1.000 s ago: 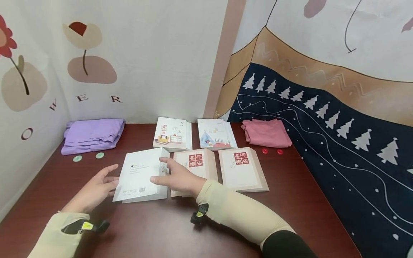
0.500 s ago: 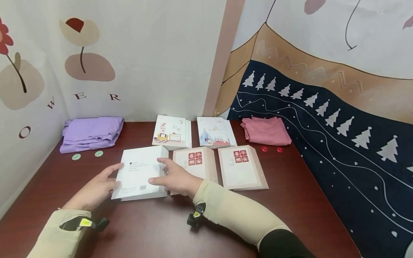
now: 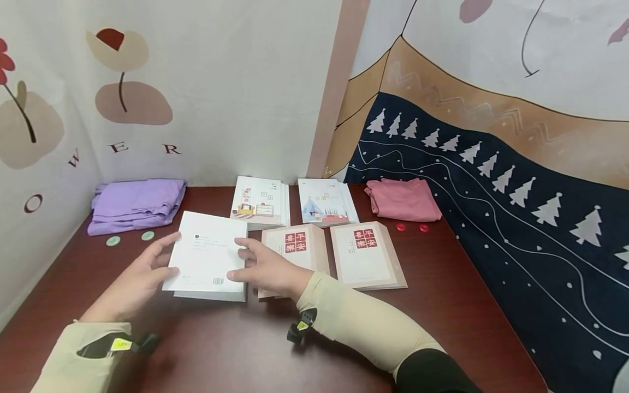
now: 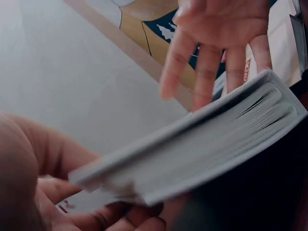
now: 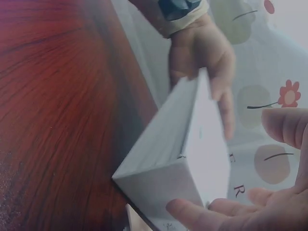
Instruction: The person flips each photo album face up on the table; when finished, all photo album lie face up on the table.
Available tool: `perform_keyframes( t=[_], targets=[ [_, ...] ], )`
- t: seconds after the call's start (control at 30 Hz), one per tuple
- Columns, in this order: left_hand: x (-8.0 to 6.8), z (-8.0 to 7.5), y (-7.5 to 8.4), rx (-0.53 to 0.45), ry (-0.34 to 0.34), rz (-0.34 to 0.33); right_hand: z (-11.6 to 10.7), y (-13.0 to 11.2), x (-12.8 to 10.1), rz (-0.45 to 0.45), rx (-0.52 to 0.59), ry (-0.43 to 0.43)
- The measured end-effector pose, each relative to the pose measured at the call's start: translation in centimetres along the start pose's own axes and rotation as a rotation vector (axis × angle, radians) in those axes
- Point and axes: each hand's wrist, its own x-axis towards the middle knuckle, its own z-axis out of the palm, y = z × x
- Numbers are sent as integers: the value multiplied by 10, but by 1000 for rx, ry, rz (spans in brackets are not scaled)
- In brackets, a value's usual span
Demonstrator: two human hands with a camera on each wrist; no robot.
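Note:
A thick white book (image 3: pixel 203 256) with a barcode on its upturned cover is tilted up off the dark red table (image 3: pixel 245 349). My left hand (image 3: pixel 169 256) grips its left edge, fingers curled beneath it (image 4: pixel 120 216) and thumb on the cover. My right hand (image 3: pixel 248 262) rests straight fingers against the book's right edge, with the thumb at the near corner. The left wrist view shows the book's page block (image 4: pixel 207 159) close up, with the right hand (image 4: pixel 216 43) spread behind it. In the right wrist view the book (image 5: pixel 192 159) stands slanted between the left hand (image 5: pixel 202 53) and the right hand (image 5: pixel 269 207).
Two beige books with red characters (image 3: pixel 295 251) (image 3: pixel 366 254) lie right of the white one, two illustrated books (image 3: pixel 260 202) (image 3: pixel 324 202) behind. Folded purple cloth (image 3: pixel 135 204) with two green buttons (image 3: pixel 147 236) is back left. Pink cloth (image 3: pixel 403 199) with two red buttons (image 3: pixel 423 228) is back right. Fabric walls close in.
The left hand moved in and took the white book's left edge. The book came up off the table and shifted slightly left. The right hand stayed at its right edge.

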Motion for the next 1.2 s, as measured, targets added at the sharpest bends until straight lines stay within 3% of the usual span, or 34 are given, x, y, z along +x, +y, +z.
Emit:
perform_keyframes(
  t=[0.17, 0.3, 0.43, 0.57, 0.7, 0.97, 1.07, 1.2],
  targets=[
    [-1, -1, 13, -85, -9, 111, 1, 0, 2, 32, 59, -6],
    [2, 7, 19, -184, -105, 215, 3, -1, 3, 38, 90, -15],
    [7, 20, 19, -137, -200, 258, 6, -2, 2, -14, 184, -14],
    [8, 30, 14, -7, -200, 234, 6, -1, 1, -68, 249, 11],
    [8, 33, 12, 48, -172, 205, 4, -1, 0, -71, 260, 66],
    [11, 26, 2, 176, -112, 96, 6, -2, -3, -80, -78, 303],
    [12, 22, -5, 194, -77, 19, 8, 0, -1, -83, -93, 321],
    [11, 16, -10, 173, -46, -80, 10, 4, 3, -23, -108, 273]
  ],
)
